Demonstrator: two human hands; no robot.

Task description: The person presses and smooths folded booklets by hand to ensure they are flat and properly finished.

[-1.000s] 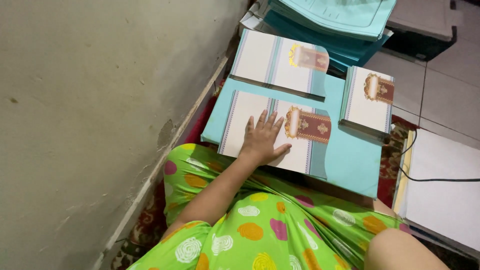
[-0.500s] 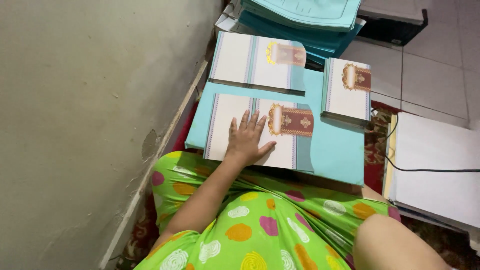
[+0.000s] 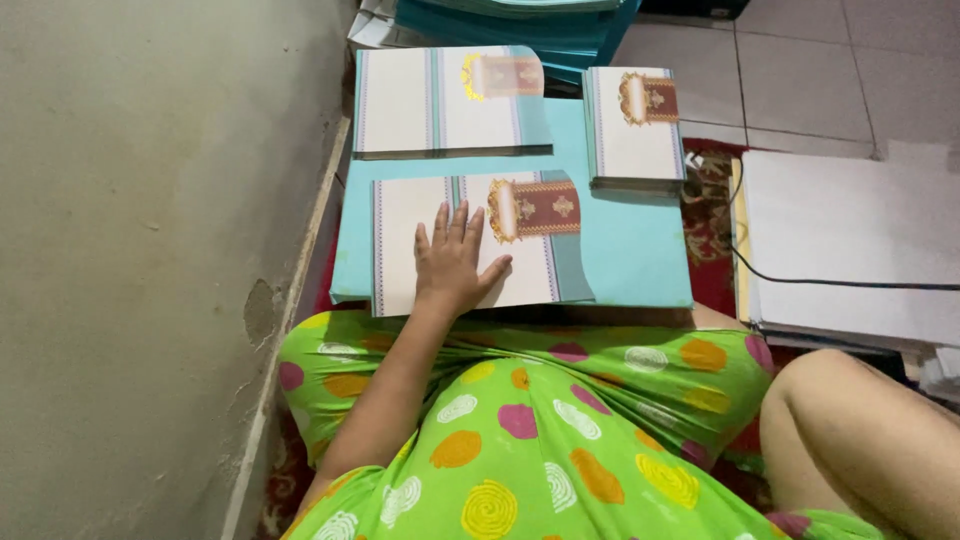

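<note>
Your left hand lies flat, fingers spread, on the unfolded card and grips nothing. This card rests on the turquoise board. Your right hand is out of view.

The person wore a bright lime-green cotton garment printed with large round spots in orange, magenta, yellow and white spirals. It filled the lower middle of the frame; the arm and knee were bare.
</note>
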